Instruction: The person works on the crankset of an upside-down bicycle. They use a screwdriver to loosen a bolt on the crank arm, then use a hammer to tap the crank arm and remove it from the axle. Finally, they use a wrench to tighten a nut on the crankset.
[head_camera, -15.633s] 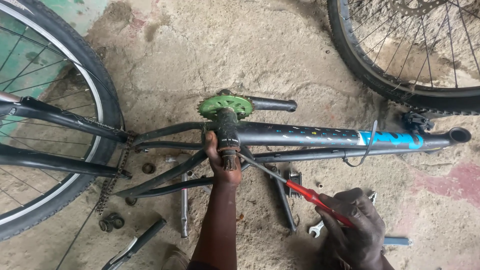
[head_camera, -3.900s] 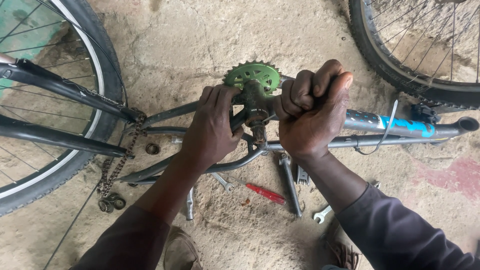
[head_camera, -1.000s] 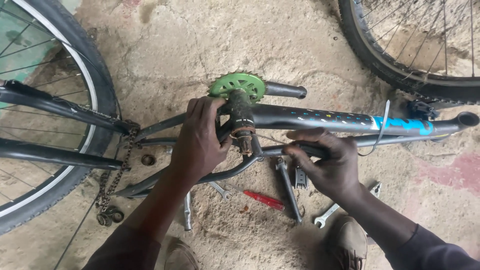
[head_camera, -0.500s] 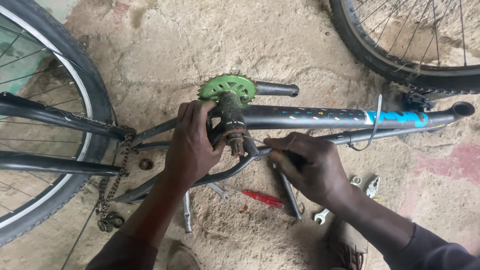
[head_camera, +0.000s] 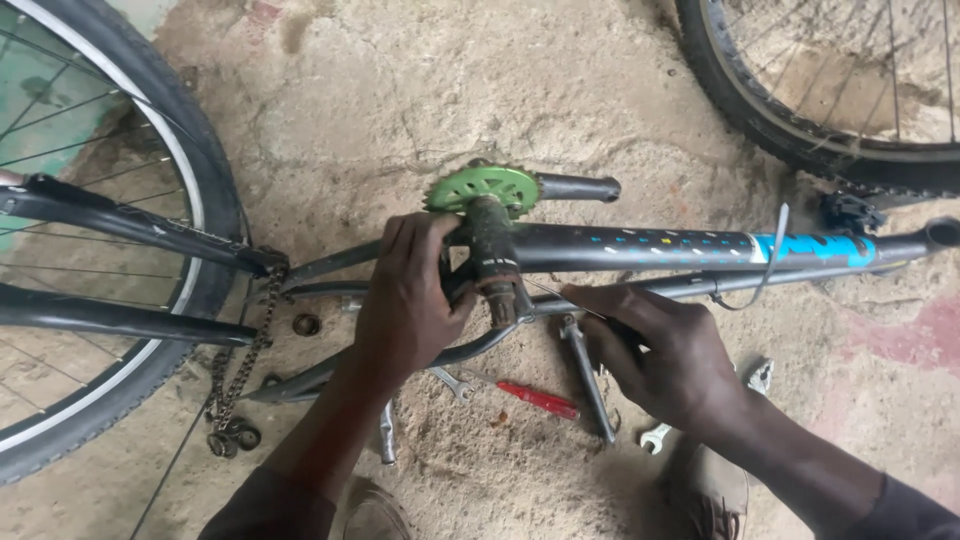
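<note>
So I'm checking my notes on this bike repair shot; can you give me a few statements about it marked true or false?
1. The left hand grips the bike frame beside the bottom bracket. True.
2. The sprocket is red. False: it is green.
3. The red-handled screwdriver lies on the ground. True.
4. The right hand holds the screwdriver. False: its fingers pinch a thin rod.
5. The chain runs taut around the sprocket. False: it hangs loose near the rear wheel.
</note>
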